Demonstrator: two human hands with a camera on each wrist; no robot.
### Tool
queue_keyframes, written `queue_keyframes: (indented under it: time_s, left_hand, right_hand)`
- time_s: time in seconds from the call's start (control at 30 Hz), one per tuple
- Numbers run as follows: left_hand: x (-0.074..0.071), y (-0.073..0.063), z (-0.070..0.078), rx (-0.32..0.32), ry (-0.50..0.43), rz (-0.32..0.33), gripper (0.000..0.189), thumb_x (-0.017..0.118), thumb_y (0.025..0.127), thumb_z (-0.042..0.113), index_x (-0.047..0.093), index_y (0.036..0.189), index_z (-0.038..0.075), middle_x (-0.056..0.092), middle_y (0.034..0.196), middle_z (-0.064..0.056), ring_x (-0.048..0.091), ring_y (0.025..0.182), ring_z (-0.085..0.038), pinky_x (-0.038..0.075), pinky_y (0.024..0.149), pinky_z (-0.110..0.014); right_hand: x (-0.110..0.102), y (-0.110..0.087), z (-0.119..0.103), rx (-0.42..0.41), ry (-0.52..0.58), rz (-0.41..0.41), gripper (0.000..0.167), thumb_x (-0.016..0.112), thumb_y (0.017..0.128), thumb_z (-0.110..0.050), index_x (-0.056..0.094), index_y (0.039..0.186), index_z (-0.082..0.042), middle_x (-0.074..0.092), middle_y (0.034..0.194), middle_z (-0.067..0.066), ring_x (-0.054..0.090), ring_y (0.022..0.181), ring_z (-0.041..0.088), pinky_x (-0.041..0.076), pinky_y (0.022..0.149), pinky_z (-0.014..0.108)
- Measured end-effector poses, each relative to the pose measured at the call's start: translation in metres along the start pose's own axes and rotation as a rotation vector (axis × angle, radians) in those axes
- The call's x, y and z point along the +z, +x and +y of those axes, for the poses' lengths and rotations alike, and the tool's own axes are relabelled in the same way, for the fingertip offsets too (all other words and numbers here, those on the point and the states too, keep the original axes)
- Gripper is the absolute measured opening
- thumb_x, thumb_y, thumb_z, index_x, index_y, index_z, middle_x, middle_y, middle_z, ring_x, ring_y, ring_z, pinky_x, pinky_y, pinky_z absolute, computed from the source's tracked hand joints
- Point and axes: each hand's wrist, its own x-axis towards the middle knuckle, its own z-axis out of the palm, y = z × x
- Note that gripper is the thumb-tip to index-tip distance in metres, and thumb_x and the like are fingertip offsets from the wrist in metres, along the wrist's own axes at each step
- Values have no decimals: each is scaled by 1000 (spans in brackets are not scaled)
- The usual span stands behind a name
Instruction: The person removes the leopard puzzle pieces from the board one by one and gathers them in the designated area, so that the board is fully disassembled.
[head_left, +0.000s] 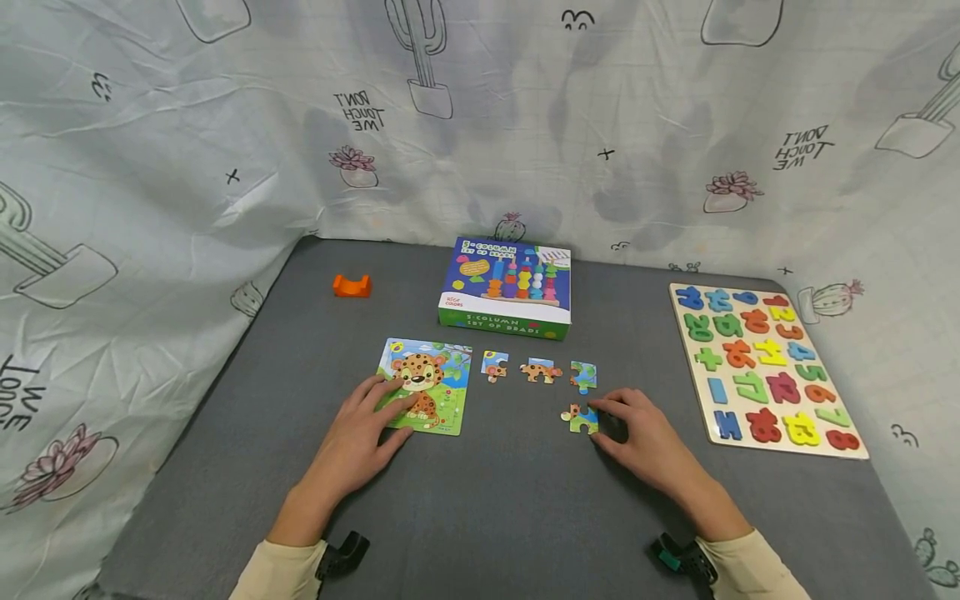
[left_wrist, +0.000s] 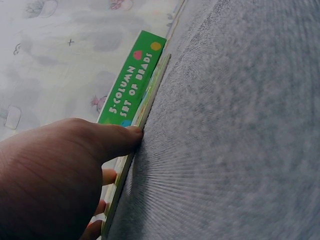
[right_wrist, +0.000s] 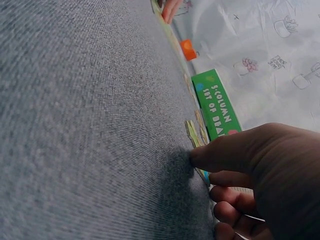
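Observation:
My left hand [head_left: 360, 432] rests on a square leopard puzzle board [head_left: 451, 404], its fingers spread over the left side and its thumb at the lower edge. In the left wrist view the thumb [left_wrist: 122, 139] lies along the board's near edge. With thumb and index finger, my right hand [head_left: 647, 440] pinches a jigsaw piece [head_left: 579, 419] with green, blue and spotted orange print, flat on the table. Just above that piece lies a blue-green jigsaw piece [head_left: 583, 377]. Farther left are a spotted-body piece [head_left: 540, 371] and a piece with a yellow corner [head_left: 493, 365].
Behind the pieces stands a bead-set box [head_left: 506, 287]. An orange plastic part [head_left: 352, 287] sits at the back left. On the right lies a wooden board of colourful letters and numbers [head_left: 772, 375]. A printed white cloth [head_left: 480, 150] hangs behind the grey table [head_left: 487, 517].

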Motion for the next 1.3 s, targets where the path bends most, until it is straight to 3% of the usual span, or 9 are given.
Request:
queue_keyframes:
  time_s: [0.17, 0.37, 0.7, 0.9, 1.3]
  left_hand:
    - [-1, 1, 0, -3, 9, -6, 54, 86, 97, 26, 70, 148, 18, 55, 157, -12, 39, 151, -41, 37, 117, -69]
    - [-2, 1, -1, 2, 17, -11, 54, 87, 97, 27, 71, 147, 17, 56, 156, -12, 41, 150, -41, 39, 117, -67]
    - [-5, -1, -3, -6, -26, 14, 48, 90, 93, 29, 78, 138, 17, 59, 156, -11, 43, 152, -39, 49, 111, -63]
    - [-7, -3, -7, 9, -80, 7, 44, 89, 93, 22, 80, 135, 16, 58, 158, -10, 44, 153, -38, 53, 104, -64]
    - [-10, -5, -17, 27, -101, 11, 41, 89, 93, 22, 81, 134, 17, 59, 158, -7, 48, 151, -34, 55, 103, -61]
  right_hand:
    - [1, 1, -1, -3, 4, 11, 43, 90, 88, -12, 78, 129, -3, 67, 119, 9, 61, 108, 28, 56, 88, 53]
    - [1, 8, -6, -48, 23, 81, 39, 91, 89, -12, 79, 124, -4, 68, 117, 8, 62, 108, 28, 56, 87, 53]
    - [7, 46, -40, -208, 30, 105, 38, 88, 92, -13, 78, 127, -2, 68, 120, 10, 61, 109, 28, 57, 88, 50]
    - [22, 68, -69, -275, 54, 61, 37, 86, 95, -15, 77, 129, -2, 68, 120, 8, 61, 110, 27, 56, 91, 49]
    - [54, 118, -115, -279, 70, -110, 42, 81, 101, -24, 74, 137, -4, 65, 126, 9, 58, 116, 26, 54, 97, 45]
